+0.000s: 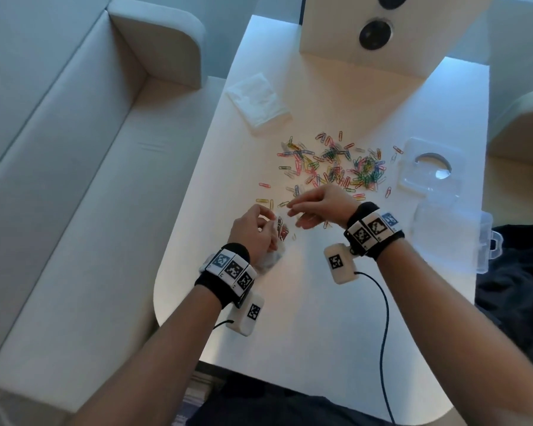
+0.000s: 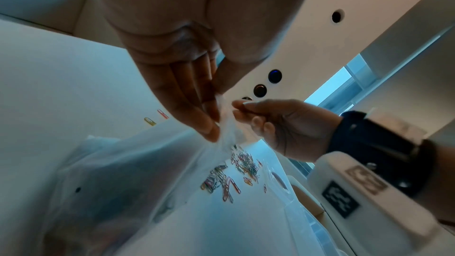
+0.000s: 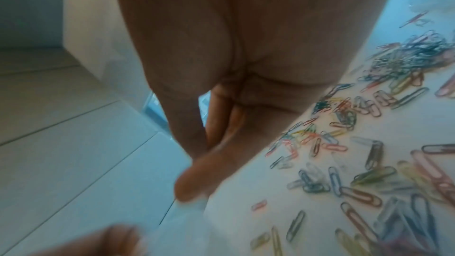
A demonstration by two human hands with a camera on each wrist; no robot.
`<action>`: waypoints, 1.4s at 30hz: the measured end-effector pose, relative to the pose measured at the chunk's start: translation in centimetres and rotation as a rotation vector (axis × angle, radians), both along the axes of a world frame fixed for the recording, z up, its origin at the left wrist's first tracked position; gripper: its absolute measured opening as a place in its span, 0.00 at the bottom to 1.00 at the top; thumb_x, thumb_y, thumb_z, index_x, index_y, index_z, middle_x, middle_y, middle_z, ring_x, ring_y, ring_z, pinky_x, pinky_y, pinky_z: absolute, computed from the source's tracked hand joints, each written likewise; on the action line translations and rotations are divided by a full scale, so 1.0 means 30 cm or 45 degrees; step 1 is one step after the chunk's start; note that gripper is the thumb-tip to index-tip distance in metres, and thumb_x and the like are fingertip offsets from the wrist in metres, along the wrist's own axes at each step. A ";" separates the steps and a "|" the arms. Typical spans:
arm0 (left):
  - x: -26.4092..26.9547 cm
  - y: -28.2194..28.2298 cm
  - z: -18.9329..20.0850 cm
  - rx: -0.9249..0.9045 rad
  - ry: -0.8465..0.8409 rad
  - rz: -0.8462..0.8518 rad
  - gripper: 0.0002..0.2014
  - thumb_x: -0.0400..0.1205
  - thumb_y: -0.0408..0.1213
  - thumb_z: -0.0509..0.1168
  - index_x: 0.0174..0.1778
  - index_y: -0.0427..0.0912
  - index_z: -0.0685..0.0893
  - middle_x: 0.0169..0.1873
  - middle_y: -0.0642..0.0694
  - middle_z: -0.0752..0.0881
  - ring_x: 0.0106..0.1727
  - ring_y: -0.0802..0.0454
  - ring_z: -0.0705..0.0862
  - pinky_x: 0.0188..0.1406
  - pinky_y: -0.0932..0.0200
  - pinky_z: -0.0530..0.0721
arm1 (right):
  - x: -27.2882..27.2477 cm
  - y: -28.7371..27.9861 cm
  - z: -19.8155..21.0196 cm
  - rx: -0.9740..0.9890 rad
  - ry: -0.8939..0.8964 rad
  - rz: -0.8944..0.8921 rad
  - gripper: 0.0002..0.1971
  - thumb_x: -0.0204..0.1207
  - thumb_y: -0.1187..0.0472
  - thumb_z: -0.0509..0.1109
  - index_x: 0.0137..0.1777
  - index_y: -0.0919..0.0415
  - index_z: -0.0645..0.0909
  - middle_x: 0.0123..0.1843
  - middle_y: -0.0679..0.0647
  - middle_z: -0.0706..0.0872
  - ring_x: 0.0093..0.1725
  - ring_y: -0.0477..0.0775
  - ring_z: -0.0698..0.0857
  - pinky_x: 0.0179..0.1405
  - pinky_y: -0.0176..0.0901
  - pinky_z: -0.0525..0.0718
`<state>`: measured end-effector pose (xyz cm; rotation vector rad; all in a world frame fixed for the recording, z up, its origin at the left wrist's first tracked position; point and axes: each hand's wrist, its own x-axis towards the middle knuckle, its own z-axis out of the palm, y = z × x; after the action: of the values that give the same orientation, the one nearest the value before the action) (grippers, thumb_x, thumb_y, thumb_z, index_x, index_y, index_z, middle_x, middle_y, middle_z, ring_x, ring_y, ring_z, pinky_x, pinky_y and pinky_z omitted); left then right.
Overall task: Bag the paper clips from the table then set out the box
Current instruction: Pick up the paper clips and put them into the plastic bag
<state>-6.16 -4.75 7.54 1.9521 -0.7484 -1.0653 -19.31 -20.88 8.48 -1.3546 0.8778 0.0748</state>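
Several coloured paper clips [image 1: 336, 167] lie scattered across the middle of the white table [image 1: 290, 318]. My left hand [image 1: 270, 224] pinches the rim of a clear plastic bag [image 1: 271, 256] near the table's left edge; a few clips show inside it. In the left wrist view the bag [image 2: 138, 172] hangs below my left hand [image 2: 216, 104]. My right hand [image 1: 291, 209] hovers at the bag's mouth with thumb and fingers pinched together, seemingly on a paper clip. The right hand [image 2: 240, 108] almost touches the bag's rim. The clear plastic box [image 1: 453, 238] sits at the table's right edge.
A clear lid [image 1: 428, 167] with a round hole lies beyond the box. A folded white tissue [image 1: 257, 99] lies at the far left. A white block [image 1: 366, 29] with dark round holes stands at the back. A sofa [image 1: 59, 179] is left, dark cloth [image 1: 520, 272] right.
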 end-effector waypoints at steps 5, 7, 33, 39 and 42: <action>0.056 0.049 0.008 0.020 -0.014 0.046 0.03 0.84 0.30 0.64 0.51 0.42 0.80 0.35 0.40 0.90 0.32 0.41 0.91 0.37 0.48 0.93 | -0.009 -0.096 -0.143 -0.751 0.652 -0.024 0.27 0.77 0.49 0.73 0.73 0.59 0.78 0.70 0.57 0.83 0.67 0.59 0.83 0.68 0.56 0.81; 0.070 0.065 0.012 0.021 -0.018 0.055 0.03 0.84 0.31 0.66 0.51 0.42 0.81 0.35 0.40 0.91 0.31 0.42 0.92 0.35 0.50 0.92 | -0.007 -0.074 -0.220 -0.884 0.898 0.181 0.41 0.72 0.39 0.73 0.81 0.56 0.65 0.82 0.59 0.67 0.78 0.65 0.69 0.74 0.62 0.73; -0.038 -0.039 -0.032 0.092 0.069 0.003 0.02 0.84 0.32 0.65 0.50 0.41 0.81 0.36 0.37 0.91 0.30 0.43 0.90 0.34 0.51 0.92 | -0.152 0.053 -0.165 0.756 -0.470 -1.261 0.11 0.77 0.78 0.66 0.57 0.74 0.83 0.52 0.67 0.89 0.51 0.57 0.91 0.45 0.37 0.90; -0.079 -0.079 -0.042 0.051 0.099 0.019 0.00 0.86 0.33 0.63 0.51 0.41 0.78 0.35 0.36 0.90 0.30 0.38 0.89 0.33 0.49 0.91 | -0.073 0.180 -0.119 0.443 -0.306 -0.919 0.09 0.75 0.79 0.69 0.54 0.75 0.84 0.51 0.68 0.89 0.49 0.59 0.91 0.50 0.41 0.90; -0.081 -0.086 -0.039 0.052 0.104 -0.002 0.01 0.86 0.32 0.63 0.51 0.41 0.78 0.35 0.36 0.90 0.31 0.38 0.90 0.32 0.50 0.91 | -0.050 0.190 -0.131 -0.132 0.035 -0.553 0.11 0.76 0.76 0.69 0.55 0.68 0.88 0.51 0.64 0.91 0.51 0.60 0.91 0.56 0.48 0.89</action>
<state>-8.59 -7.32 6.38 1.9299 -0.6886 -1.1624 -20.82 -15.18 4.54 -1.2324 1.1940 -0.2917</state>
